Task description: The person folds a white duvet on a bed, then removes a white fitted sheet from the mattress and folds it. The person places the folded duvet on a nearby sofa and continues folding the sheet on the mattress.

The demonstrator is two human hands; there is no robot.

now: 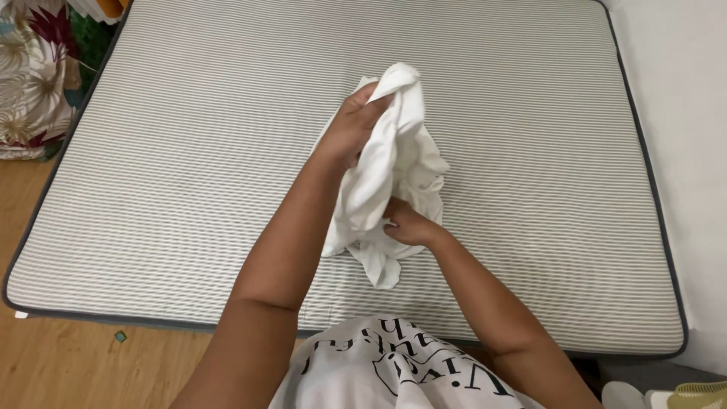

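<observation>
While bunched, white cloth [394,163] hangs between both hands.

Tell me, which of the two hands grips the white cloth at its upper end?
The left hand grips the white cloth at its top, raised above the striped mattress. The right hand holds it lower down.

A person's left hand [362,121] grips the top of a bunched white cloth [394,174], lifting it above a grey-striped mattress [189,151], while the right hand [405,225] clutches the fabric lower down. A floral-patterned fabric [30,76] lies at the mattress's upper-left corner, on a wooden floor [76,363].
</observation>
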